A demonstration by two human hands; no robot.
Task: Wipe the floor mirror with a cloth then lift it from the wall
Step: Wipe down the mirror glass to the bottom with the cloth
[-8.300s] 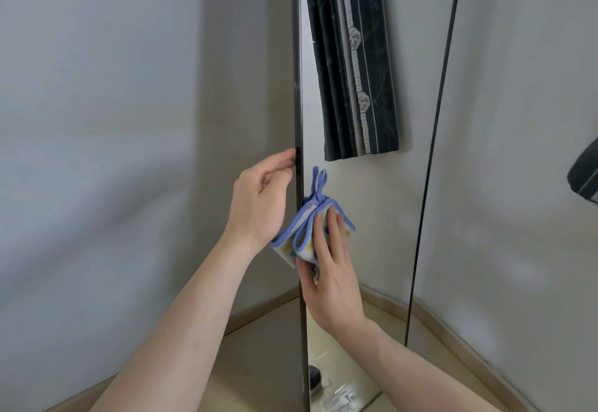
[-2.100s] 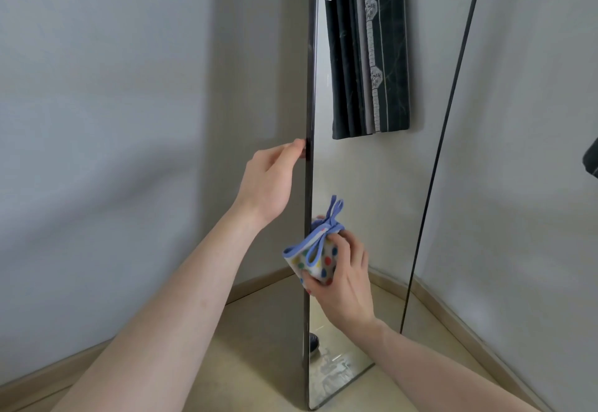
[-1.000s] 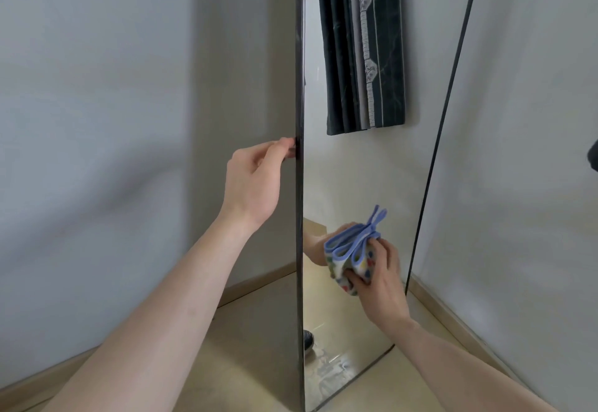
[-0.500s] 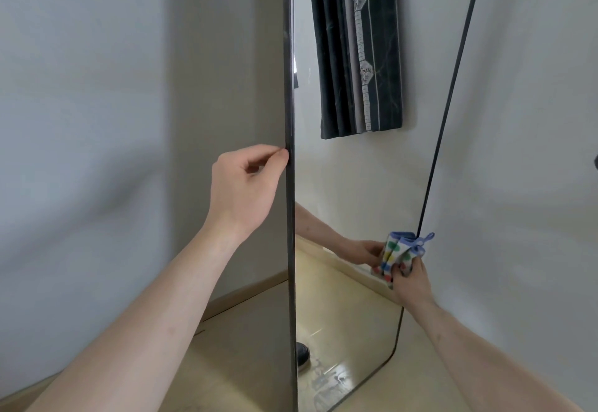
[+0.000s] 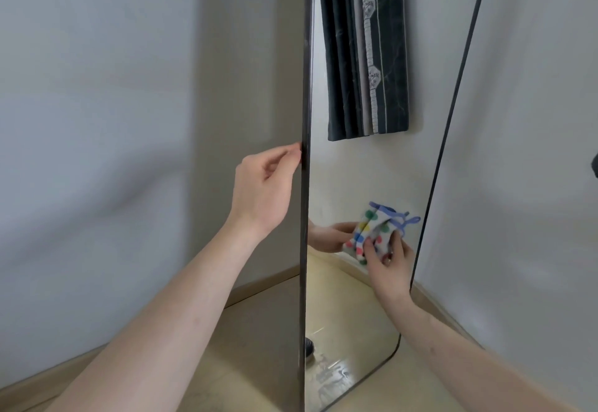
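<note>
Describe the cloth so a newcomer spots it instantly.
Find the tall floor mirror with its thin dark frame. Low on the glass, near its far edge, the right hand presses a wadded cloth: white, coloured polka dots, blue trim, the only bright thing here.

Grey-white wall [image 5: 97,120] filled the left side — plain, softly shadowed. A second wall [image 5: 524,152] of the same tone sat at right. Beige floor [image 5: 252,347] ran below, with a tan baseboard [image 5: 255,285] along the wall foot. Dark curtain [image 5: 365,55] with pale vertical stripes and small emblem patches showed upper centre — as a reflection, lower hem cut straight.
</note>
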